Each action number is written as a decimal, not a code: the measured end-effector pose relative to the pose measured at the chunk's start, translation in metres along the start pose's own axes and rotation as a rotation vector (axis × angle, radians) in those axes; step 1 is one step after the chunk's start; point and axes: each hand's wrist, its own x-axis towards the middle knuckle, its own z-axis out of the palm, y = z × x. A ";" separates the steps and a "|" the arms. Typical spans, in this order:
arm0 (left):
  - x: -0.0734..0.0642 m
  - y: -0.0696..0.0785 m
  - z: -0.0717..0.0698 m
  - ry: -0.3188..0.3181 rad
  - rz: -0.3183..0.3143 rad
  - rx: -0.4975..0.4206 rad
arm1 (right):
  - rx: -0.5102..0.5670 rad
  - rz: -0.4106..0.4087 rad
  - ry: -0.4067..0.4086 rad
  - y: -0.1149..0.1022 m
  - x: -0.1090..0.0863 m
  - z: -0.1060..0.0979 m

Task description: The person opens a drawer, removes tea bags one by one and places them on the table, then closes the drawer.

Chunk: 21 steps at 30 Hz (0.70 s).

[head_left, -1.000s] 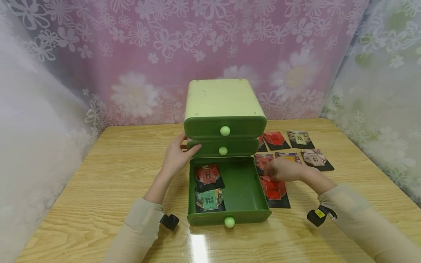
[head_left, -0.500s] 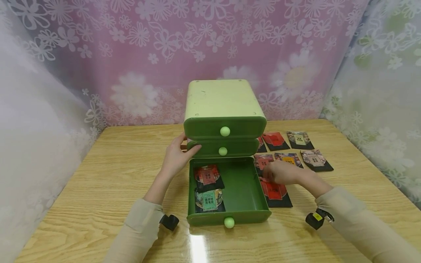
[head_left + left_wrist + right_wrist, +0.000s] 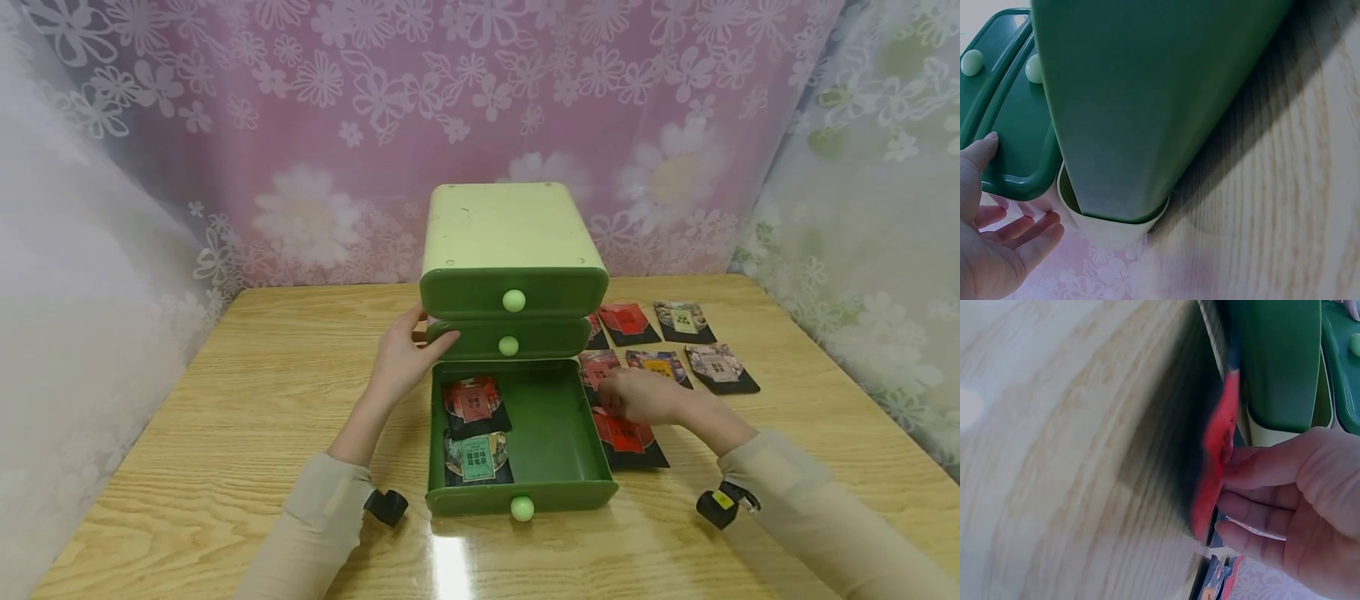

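In the head view my left hand (image 3: 401, 354) is at the left side of a cream and green drawer cabinet (image 3: 513, 225). Its thumb rests on the middle drawer front (image 3: 1022, 144), and the fingers reach loosely along the cabinet's side. My right hand (image 3: 641, 396) pinches the top edge of a red and black tea sachet (image 3: 1219, 444) between thumb and fingers. That sachet is tilted up off the table beside the drawer. The pulled-out bottom drawer (image 3: 551, 425) holds a red tea sachet (image 3: 474, 404) and a green-labelled one (image 3: 477, 457) on its left side.
More sachets lie in rows right of the cabinet, among them a red one (image 3: 628, 321), a yellow-labelled one (image 3: 660, 365) and a pink-labelled one (image 3: 720, 367). The wooden table (image 3: 300, 358) reaches back to a flowered curtain (image 3: 360, 167).
My right hand has shifted slightly, and the lower edge of the red sachet it pinches has swung up and to the right. The left hand and the drawers have stayed put.
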 end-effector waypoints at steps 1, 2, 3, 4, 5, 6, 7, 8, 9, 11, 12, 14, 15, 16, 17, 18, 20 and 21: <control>0.000 0.000 0.000 0.000 0.005 0.000 | -0.003 0.004 0.001 0.000 0.000 0.000; 0.000 0.000 0.000 0.000 0.008 0.000 | -0.006 0.010 0.002 0.000 -0.001 0.000; 0.000 0.000 0.000 0.000 0.010 -0.001 | -0.007 0.016 0.002 0.000 -0.001 0.000; 0.000 0.000 0.000 -0.001 0.011 -0.003 | -0.006 0.021 0.004 -0.001 -0.002 -0.001; 0.000 0.000 0.000 0.000 0.010 -0.005 | -0.007 0.025 0.008 -0.001 -0.002 -0.001; 0.000 0.000 0.000 0.001 0.007 -0.007 | -0.010 0.029 0.012 -0.002 -0.002 -0.003; 0.000 0.000 0.000 0.002 0.002 -0.008 | -0.011 0.040 0.015 -0.003 -0.002 -0.004; 0.000 0.000 0.000 0.002 -0.003 -0.008 | -0.013 0.051 0.019 -0.003 -0.003 -0.005; 0.000 0.000 0.000 0.001 -0.007 -0.009 | -0.016 0.061 0.021 -0.004 -0.003 -0.007; 0.000 -0.001 0.000 -0.001 -0.015 -0.008 | -0.024 0.073 0.028 -0.006 -0.004 -0.010; 0.000 -0.001 0.000 -0.001 -0.020 -0.006 | -0.030 0.071 0.033 -0.006 -0.005 -0.011; 0.000 -0.001 0.000 -0.001 -0.026 0.000 | -0.035 0.063 0.044 -0.008 -0.006 -0.014; 0.000 -0.001 0.000 -0.002 -0.029 0.003 | -0.040 0.054 0.049 -0.009 -0.007 -0.016; 0.000 -0.002 0.000 -0.001 -0.031 0.005 | -0.044 0.043 0.057 -0.010 -0.007 -0.018; 0.000 -0.002 0.000 -0.001 -0.033 0.006 | -0.048 0.034 0.064 -0.012 -0.007 -0.019; 0.000 -0.001 0.000 -0.002 -0.034 0.005 | -0.050 0.024 0.072 -0.013 -0.007 -0.021; 0.000 -0.001 0.000 -0.003 -0.034 0.000 | -0.051 0.013 0.085 -0.016 -0.006 -0.025; 0.000 -0.001 0.000 -0.004 -0.035 -0.003 | -0.051 0.003 0.092 -0.018 -0.006 -0.026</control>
